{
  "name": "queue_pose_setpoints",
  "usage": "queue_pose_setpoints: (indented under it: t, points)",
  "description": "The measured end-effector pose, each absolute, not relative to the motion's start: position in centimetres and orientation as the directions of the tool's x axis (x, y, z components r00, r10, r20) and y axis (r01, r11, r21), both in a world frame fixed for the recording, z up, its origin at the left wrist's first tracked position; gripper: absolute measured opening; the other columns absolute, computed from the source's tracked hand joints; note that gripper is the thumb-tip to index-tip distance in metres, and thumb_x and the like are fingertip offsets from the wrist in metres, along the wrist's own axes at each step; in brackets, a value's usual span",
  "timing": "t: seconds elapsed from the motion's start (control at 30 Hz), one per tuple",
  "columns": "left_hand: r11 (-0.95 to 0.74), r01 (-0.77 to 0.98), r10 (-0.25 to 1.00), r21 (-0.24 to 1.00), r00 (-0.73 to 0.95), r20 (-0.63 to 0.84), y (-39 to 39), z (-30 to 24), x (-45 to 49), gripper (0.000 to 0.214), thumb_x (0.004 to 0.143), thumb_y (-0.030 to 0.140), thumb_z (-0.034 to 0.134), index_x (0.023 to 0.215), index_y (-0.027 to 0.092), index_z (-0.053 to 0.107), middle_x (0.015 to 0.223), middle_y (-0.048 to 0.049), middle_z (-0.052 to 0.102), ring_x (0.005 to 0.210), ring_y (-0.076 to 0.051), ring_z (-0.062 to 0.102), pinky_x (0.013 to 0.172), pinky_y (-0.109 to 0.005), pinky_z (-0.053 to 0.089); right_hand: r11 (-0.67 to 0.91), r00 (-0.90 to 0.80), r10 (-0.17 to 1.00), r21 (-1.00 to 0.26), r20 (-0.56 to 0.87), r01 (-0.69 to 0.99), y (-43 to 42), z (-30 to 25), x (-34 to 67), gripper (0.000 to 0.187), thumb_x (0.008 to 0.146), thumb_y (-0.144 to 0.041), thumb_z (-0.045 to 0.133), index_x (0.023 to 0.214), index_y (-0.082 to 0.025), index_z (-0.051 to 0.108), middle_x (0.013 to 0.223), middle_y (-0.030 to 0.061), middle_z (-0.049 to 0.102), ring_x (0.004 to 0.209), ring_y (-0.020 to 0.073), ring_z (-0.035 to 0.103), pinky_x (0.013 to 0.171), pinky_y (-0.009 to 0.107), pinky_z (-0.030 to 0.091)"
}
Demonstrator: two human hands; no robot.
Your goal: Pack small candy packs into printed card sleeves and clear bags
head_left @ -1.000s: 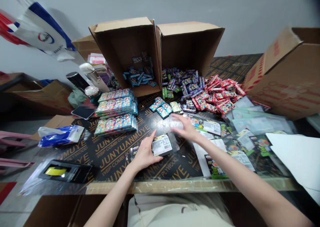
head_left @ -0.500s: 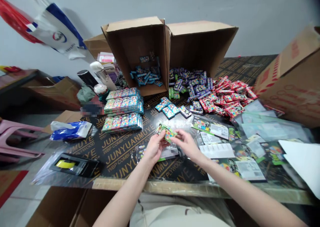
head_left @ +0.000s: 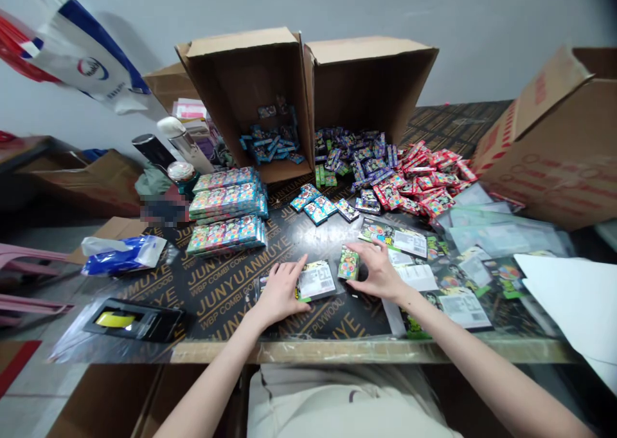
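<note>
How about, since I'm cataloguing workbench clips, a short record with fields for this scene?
Left hand: spread over a black card with a white label
Right hand: holding a small green packet
Left of hands: stacked multicoloured packs
Behind hands: left cardboard box with blue packets inside; right cardboard box
Far right: heaped red packets

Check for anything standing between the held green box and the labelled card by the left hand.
Nothing visible does: the green box in the right hand is just right of the labelled card at the left hand.
</note>
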State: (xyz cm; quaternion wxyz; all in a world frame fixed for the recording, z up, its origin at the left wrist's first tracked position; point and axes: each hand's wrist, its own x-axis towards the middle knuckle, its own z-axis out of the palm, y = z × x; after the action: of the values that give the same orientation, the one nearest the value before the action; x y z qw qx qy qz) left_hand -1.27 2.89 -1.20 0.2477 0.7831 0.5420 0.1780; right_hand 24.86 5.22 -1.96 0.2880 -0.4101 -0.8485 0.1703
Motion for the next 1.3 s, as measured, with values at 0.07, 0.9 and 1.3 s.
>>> queue_pose_setpoints:
  t: [0.07,0.9,1.3]
  points:
    - [-0.335,0.780,0.919,0.529,0.394,0.000,2.5,-1.9,-1.9,0.105,0.049,0.030,0.077,0.139,0.021,0.023,0.117,-0.0109,0.052,0.108,-0.029,0.046,0.096,-0.047,0.030,0.593,-0.539,0.789,-0.596,0.295,0.541,5.4,-3.0,25.1,0.073,0.064,-0.034,0.068,0.128,-0.020,0.038,0.123,0.0117,0.052,0.113,0.0287,0.048,0.103,0.050,0.015]
    - [0.426,-0.635,0.869,0.644,0.088,-0.487,3.2,3.6,7.1,0.021,0.061,0.025,0.067,0.077,0.012,0.069,0.069,-0.0035,0.068,0.057,-0.014,0.061,0.057,-0.024,0.047,-0.240,0.033,0.935,-0.699,-0.353,-0.673,3.4,4.7,19.5,0.035,0.065,-0.020,0.059,0.099,-0.023,0.049,0.076,-0.0001,0.070,0.067,0.0179,0.063,0.065,0.030,0.047]
    - [0.095,0.016,0.992,0.995,0.085,-0.096,4.5,6.1,5.0,0.017,0.056,0.025,0.076,0.067,0.013,0.071,0.065,-0.0046,0.067,0.061,-0.014,0.059,0.062,-0.024,0.045,0.007,-0.016,1.000,-0.997,0.008,-0.071,3.1,4.9,23.7,0.017,0.072,-0.034,0.065,0.074,-0.018,0.071,0.076,0.0032,0.069,0.074,0.0182,0.062,0.069,0.030,0.046]
